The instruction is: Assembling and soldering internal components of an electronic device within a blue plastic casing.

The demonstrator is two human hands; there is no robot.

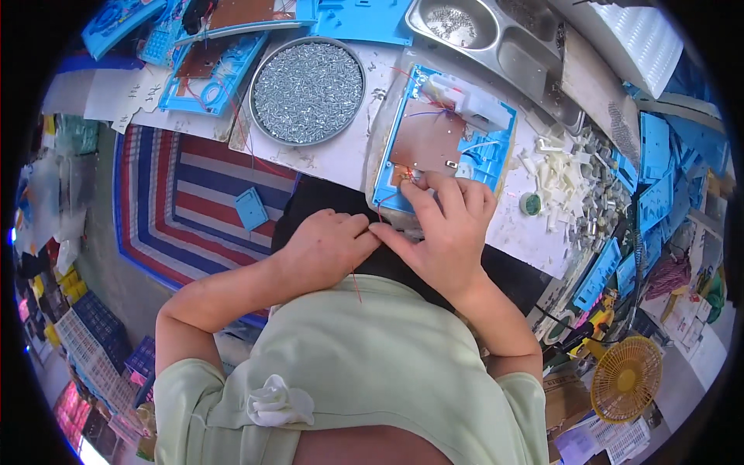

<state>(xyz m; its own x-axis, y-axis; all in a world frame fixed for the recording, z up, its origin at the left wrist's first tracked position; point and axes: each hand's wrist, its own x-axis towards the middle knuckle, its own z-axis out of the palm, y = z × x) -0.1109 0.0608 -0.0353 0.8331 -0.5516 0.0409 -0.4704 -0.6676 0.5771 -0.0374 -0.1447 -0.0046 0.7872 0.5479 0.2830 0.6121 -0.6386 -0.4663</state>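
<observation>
Red wire (pixel 357 287) trails from the pinching left hand (pixel 327 246); the right hand (pixel 451 232) curls over the blue casing (pixel 496 153), grip hidden.

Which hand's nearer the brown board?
Right. The right hand has fingertips at the lower edge of the brown board; the left hand is farther off, below and left of it.

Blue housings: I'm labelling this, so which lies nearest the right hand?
The blue housing right of the round tray of metal pieces: the right hand reaches over it, while the others lie farther away.
</observation>
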